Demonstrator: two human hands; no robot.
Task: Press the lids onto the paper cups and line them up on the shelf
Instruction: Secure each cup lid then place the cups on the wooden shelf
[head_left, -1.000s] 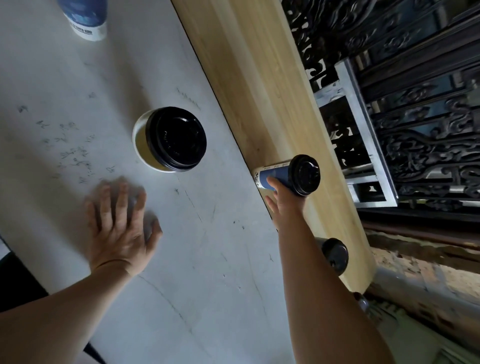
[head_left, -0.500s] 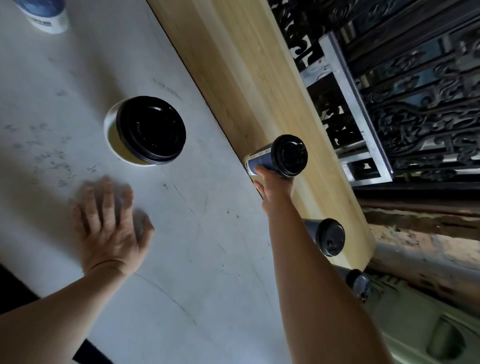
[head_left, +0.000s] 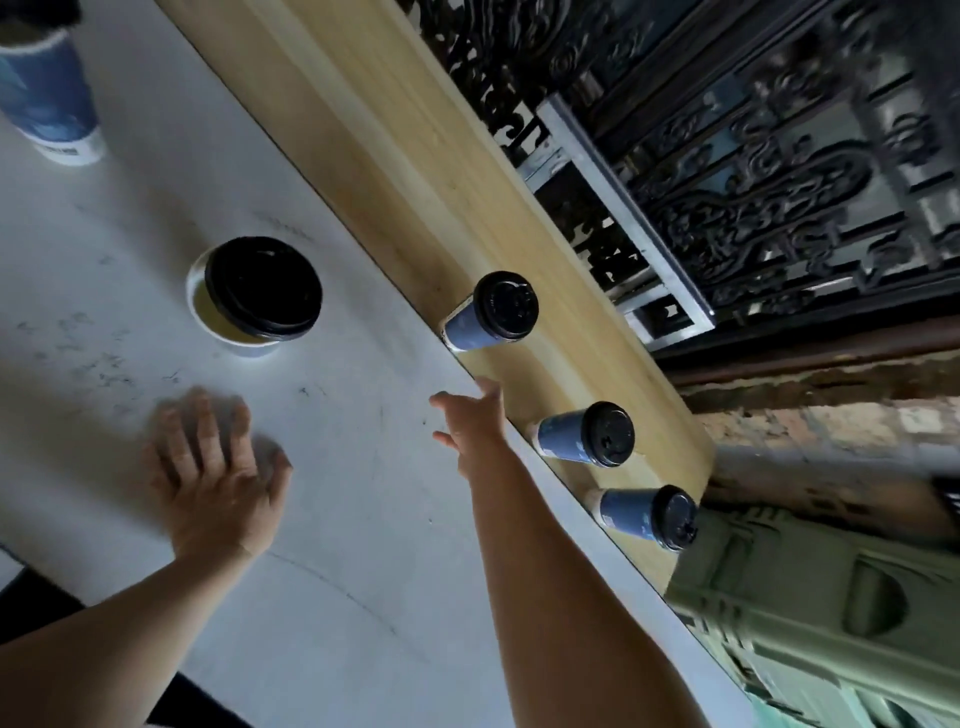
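Note:
Three blue paper cups with black lids stand in a row on the light wooden shelf (head_left: 395, 156): the newest cup (head_left: 491, 317), a second cup (head_left: 587, 435) and a third cup (head_left: 647, 517). My right hand (head_left: 470, 415) hovers just below the newest cup, fingers apart, holding nothing. My left hand (head_left: 215, 473) lies flat on the white table (head_left: 337, 571). An open white cup (head_left: 244, 296) on the table has a black lid (head_left: 262, 285) resting loosely off-centre on its rim. Another blue cup (head_left: 49, 98) stands at the far left.
Behind the shelf runs a dark ornate metal grille (head_left: 753, 182) with a metal frame. A green plastic crate (head_left: 831, 613) sits at the lower right, beside the shelf's end. A brick ledge (head_left: 810, 415) lies beyond the shelf.
My right hand has let go of the blue lidded cup, which now stands on the shelf, and has drawn back a little. The view has shifted, showing a third cup.

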